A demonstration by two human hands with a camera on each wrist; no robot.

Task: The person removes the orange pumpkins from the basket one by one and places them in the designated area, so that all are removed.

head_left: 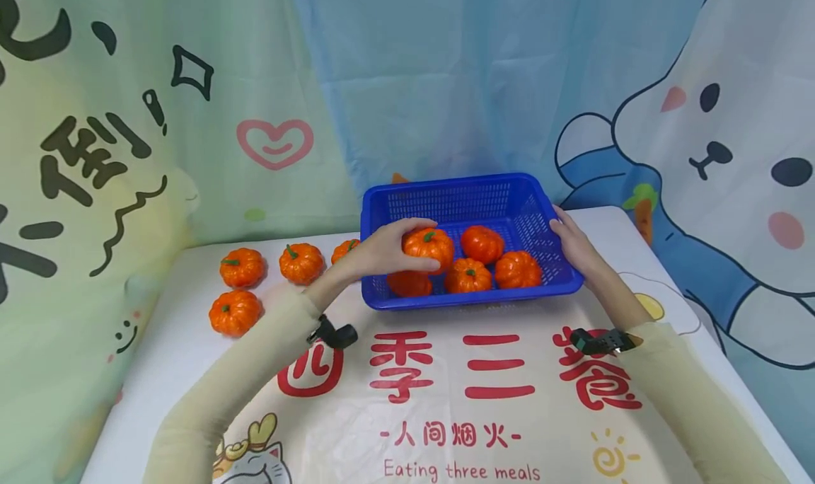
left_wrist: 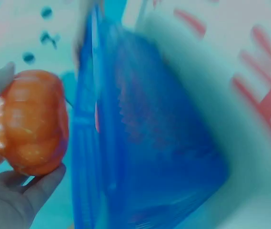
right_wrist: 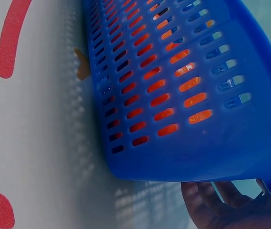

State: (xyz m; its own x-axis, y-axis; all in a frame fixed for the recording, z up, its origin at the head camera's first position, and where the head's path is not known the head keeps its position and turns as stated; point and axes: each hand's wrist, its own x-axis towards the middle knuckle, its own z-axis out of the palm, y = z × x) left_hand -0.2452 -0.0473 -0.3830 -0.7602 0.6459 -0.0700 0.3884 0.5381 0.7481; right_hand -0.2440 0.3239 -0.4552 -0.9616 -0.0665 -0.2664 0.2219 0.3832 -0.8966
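Observation:
An orange toy pumpkin with a green stem is gripped between the thumb and fingers of my left hand, over the left part of a blue plastic basket. In the left wrist view the pumpkin hangs beside the blurred basket. Several pumpkins lie in the basket, among them one pumpkin near its right side. My right hand holds the basket's right end, its thumb at the rim. In the right wrist view, the fingers reach behind the slotted wall.
Left of the basket, several more pumpkins stand on the table: one at the back, one in front of it, others nearer the basket. A printed mat covers the table's front. A printed curtain hangs behind.

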